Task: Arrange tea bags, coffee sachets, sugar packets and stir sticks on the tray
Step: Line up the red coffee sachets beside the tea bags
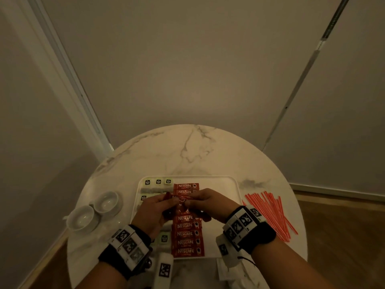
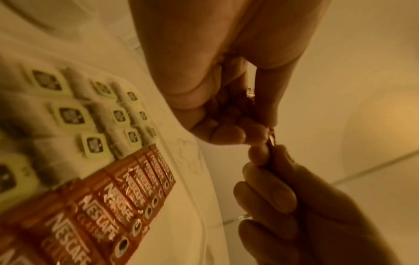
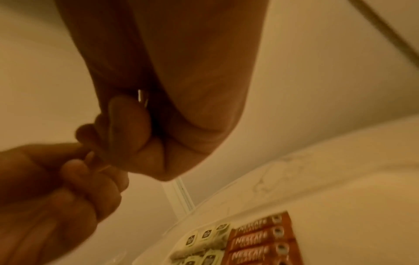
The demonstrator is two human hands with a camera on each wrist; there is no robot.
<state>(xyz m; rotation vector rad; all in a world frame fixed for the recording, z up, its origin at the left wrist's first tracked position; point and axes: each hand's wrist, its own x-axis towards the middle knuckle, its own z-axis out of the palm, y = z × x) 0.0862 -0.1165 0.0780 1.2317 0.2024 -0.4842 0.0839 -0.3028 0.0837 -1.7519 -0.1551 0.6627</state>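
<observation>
Both hands meet above the middle of the tray, the left hand and right hand each pinching an end of one coffee sachet. Best to pull it flat and lower it squarely into the gap in the red column (edges level with its neighbours). The sachet is red, glossy and crinkled.

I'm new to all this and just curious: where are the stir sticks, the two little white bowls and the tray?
Stir sticks (image 1: 270,213): head view, middle of the red pile.
White bowls (image 1: 83,216): head view, inside of the nearer bowl.
Tray (image 1: 226,191): head view, bare right part.
</observation>
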